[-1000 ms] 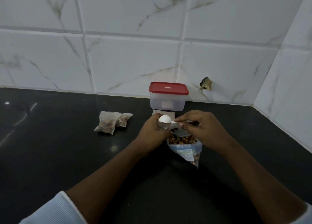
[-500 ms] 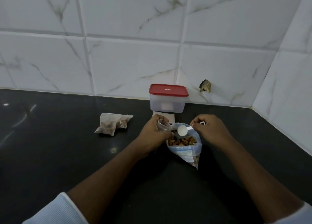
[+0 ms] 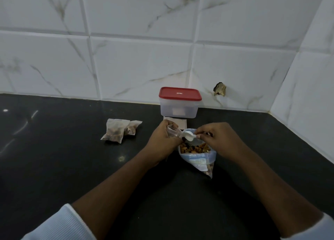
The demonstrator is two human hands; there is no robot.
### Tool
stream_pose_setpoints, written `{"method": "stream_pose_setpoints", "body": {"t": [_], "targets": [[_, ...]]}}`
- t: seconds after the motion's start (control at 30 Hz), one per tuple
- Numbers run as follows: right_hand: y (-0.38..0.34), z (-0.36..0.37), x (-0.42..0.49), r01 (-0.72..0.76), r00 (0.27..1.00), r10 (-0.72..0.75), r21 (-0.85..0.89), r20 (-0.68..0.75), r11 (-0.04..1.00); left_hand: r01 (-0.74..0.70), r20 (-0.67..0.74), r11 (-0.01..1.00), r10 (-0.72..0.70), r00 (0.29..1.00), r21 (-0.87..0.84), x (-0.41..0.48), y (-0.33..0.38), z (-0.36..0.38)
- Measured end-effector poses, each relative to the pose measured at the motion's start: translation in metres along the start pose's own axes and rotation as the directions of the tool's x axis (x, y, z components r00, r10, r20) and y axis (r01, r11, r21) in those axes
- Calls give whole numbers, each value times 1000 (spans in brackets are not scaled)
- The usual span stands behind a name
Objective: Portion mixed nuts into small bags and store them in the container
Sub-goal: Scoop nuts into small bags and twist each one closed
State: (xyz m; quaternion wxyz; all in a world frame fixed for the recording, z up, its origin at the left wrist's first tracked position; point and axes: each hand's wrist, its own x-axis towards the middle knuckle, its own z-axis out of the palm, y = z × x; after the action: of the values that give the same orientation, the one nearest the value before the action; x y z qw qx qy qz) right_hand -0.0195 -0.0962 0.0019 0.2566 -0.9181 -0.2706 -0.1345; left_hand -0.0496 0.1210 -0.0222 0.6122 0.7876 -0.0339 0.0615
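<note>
Two filled bags [image 3: 120,131] lie on the counter, well left of the red-lidded container [image 3: 179,103]. Just in front of the container, the left hand [image 3: 162,142] has its fingers curled round a clear small bag [image 3: 172,132], mouth facing the spoon [image 3: 188,136]. The nut pouch [image 3: 197,155] stands open in front of the container, slightly right. Above it the right hand [image 3: 216,142] pinches the spoon handle. The small bag looks like thin film: light, floppy, probably slippery (grip at the rim, keep the mouth spread), or nuts will spill.
</note>
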Motion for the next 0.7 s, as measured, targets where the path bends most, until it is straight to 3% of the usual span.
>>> {"method": "stream_pose_setpoints", "body": {"t": [0.2,0.4,0.53,0.7], "targets": [[-5,-6,2,112,975,-84,-132,203,985,24,-44,999,-22,999,35,-2,4,-1],[-1,-9,1,131,989,-121,-131,84,983,51,-101,998,-47,994,30,-5,6,-4],[-4,1,3,160,979,-149,-74,137,984,34,-141,999,-33,989,4,-5,8,-4],[-3,-3,0,19,998,-24,99,53,995,10,-150,1000,-11,989,-7,-4,5,-2]]}}
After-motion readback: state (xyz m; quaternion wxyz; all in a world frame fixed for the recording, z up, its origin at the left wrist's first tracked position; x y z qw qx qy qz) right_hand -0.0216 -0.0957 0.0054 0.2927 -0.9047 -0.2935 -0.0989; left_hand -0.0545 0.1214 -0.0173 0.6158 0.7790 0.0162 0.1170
